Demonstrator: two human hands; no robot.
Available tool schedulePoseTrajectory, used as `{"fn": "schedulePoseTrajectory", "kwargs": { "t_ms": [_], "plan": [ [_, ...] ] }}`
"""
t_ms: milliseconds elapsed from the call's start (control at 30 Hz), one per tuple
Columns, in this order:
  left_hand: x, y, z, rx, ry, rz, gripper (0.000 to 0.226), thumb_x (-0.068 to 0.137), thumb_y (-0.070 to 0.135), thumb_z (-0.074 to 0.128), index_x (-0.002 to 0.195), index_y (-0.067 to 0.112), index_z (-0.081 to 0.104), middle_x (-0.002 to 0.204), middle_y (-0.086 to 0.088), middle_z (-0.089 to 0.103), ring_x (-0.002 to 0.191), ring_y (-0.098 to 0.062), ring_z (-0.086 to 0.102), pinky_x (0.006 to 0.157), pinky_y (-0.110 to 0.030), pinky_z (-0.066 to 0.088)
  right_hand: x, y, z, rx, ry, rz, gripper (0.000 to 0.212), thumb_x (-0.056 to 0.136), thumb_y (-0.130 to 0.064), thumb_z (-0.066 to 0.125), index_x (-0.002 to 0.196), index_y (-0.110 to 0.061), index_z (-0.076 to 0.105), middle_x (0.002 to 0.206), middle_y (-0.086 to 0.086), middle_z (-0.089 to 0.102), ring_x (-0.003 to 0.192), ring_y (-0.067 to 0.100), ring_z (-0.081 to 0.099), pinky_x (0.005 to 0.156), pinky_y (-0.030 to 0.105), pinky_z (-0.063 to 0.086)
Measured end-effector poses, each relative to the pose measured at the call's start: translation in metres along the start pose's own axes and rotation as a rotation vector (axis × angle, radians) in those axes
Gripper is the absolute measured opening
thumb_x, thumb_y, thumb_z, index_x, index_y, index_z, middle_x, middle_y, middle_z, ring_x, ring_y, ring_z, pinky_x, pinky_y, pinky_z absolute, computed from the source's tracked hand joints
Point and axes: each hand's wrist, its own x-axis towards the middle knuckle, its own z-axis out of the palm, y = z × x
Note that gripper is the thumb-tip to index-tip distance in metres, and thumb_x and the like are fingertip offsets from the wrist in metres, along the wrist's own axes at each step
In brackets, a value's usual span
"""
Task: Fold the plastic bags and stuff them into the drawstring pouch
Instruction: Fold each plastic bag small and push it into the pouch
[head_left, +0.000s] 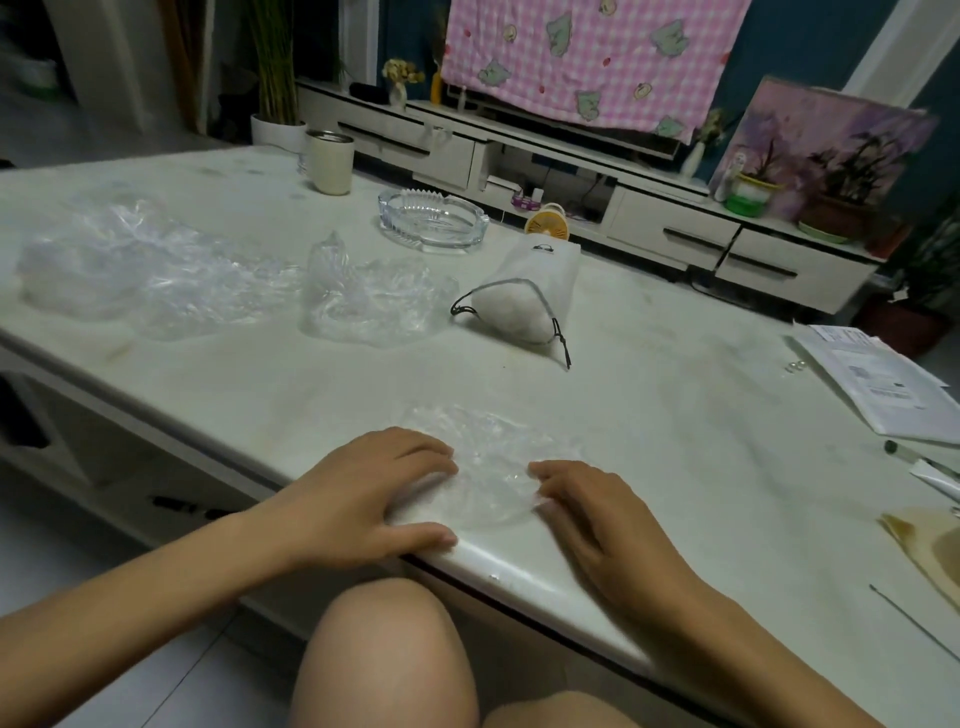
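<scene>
A clear plastic bag (488, 457) lies flattened at the near edge of the white table (649, 415). My left hand (363, 499) presses on its left side with fingers spread flat. My right hand (597, 509) touches its right edge with the fingertips. Farther back lies the white drawstring pouch (524, 296), bulging, with its dark cord loose around the mouth. Left of the pouch sits a crumpled clear bag (369, 301). A bigger heap of clear bags (135, 270) lies at the far left.
A glass ashtray (434, 218) and a cream tumbler (330, 162) stand at the back of the table. Papers (878, 384) and a pen (914, 460) lie at the right edge. My knees (384, 665) are just below the table's front edge.
</scene>
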Motion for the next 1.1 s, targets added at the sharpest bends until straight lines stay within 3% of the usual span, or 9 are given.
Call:
{"fn": "schedulePoseTrajectory", "kwargs": {
  "t_ms": [133,233,367,533,633,800,933,1000,1100],
  "plan": [
    [0.011,-0.005,-0.004,-0.115,0.064,-0.140,0.048,0.082,0.056,0.046,0.108,0.021,0.065,0.099,0.004,0.069,0.091,-0.005,0.055,0.074,-0.013,0.038,0.026,0.003,-0.008,0.236,0.100,0.174,0.018,0.097,-0.025,0.047,0.082,-0.026,0.057,0.082,-0.010,0.063,0.078,0.001,0.056,0.071,0.016,0.043],
    [0.025,-0.001,-0.003,-0.294,0.176,-0.412,0.039,0.080,0.060,0.039,0.076,0.030,0.063,0.073,0.008,0.067,0.068,-0.008,0.058,0.067,-0.031,0.045,0.043,0.002,-0.004,0.249,0.184,0.254,0.027,0.097,-0.021,0.048,0.070,-0.021,0.053,0.067,-0.008,0.056,0.065,0.002,0.050,0.061,0.014,0.035],
    [0.047,0.006,0.004,-0.280,0.286,-0.693,0.041,0.094,0.048,0.046,0.064,0.020,0.054,0.064,0.004,0.061,0.069,-0.019,0.058,0.065,-0.034,0.042,0.060,0.001,0.008,0.133,0.232,0.382,0.041,0.099,-0.033,0.042,0.063,-0.015,0.040,0.058,-0.004,0.045,0.057,0.012,0.041,0.055,0.027,0.029],
    [0.066,0.009,0.009,0.217,0.082,-0.796,0.028,0.099,0.040,0.039,0.095,0.013,0.048,0.097,-0.004,0.053,0.092,-0.028,0.056,0.065,-0.031,0.032,0.074,0.003,0.012,-0.173,0.139,0.469,0.035,0.098,-0.042,0.039,0.081,-0.012,0.047,0.076,0.001,0.056,0.072,0.023,0.048,0.062,0.031,0.030],
    [0.069,0.008,0.011,0.423,-0.032,-0.830,0.042,0.099,0.046,0.033,0.121,0.011,0.040,0.120,-0.008,0.043,0.107,-0.026,0.048,0.071,-0.031,0.033,0.074,0.008,0.011,-0.269,0.134,0.486,0.034,0.097,-0.046,0.040,0.087,-0.014,0.045,0.084,0.001,0.057,0.073,0.022,0.047,0.062,0.031,0.029],
    [0.066,0.002,0.009,0.471,-0.053,-0.853,0.050,0.096,0.052,0.034,0.108,0.008,0.055,0.118,-0.011,0.044,0.109,-0.030,0.040,0.085,-0.036,0.031,0.055,0.025,0.000,-0.357,0.191,0.491,0.030,0.097,-0.043,0.040,0.089,-0.015,0.047,0.089,0.000,0.053,0.082,0.020,0.050,0.063,0.031,0.031],
    [0.063,-0.006,0.003,0.061,0.111,-0.772,0.044,0.091,0.044,0.053,0.064,0.013,0.039,0.078,0.001,0.044,0.081,-0.023,0.044,0.065,-0.031,0.029,0.053,0.037,-0.011,-0.282,0.184,0.426,0.015,0.096,-0.030,0.047,0.092,-0.017,0.053,0.093,-0.001,0.056,0.085,0.016,0.050,0.065,0.026,0.034],
    [0.065,-0.011,-0.005,-0.274,0.217,-0.718,0.049,0.085,0.035,0.066,0.057,0.016,0.031,0.057,0.007,0.036,0.058,-0.012,0.038,0.051,-0.025,0.024,0.063,0.033,-0.021,0.111,0.239,0.374,0.005,0.092,-0.022,0.058,0.094,-0.018,0.057,0.092,-0.003,0.062,0.081,0.011,0.055,0.065,0.016,0.039],
    [0.076,-0.007,-0.016,-0.627,0.172,-0.631,0.049,0.080,0.023,0.073,0.054,0.018,0.032,0.041,0.013,0.033,0.042,-0.002,0.033,0.045,-0.014,0.026,0.082,0.017,-0.035,0.679,-0.028,0.303,0.039,0.079,-0.023,0.073,0.114,-0.020,0.057,0.107,-0.003,0.066,0.099,0.006,0.062,0.083,0.014,0.046]
  ]
}}
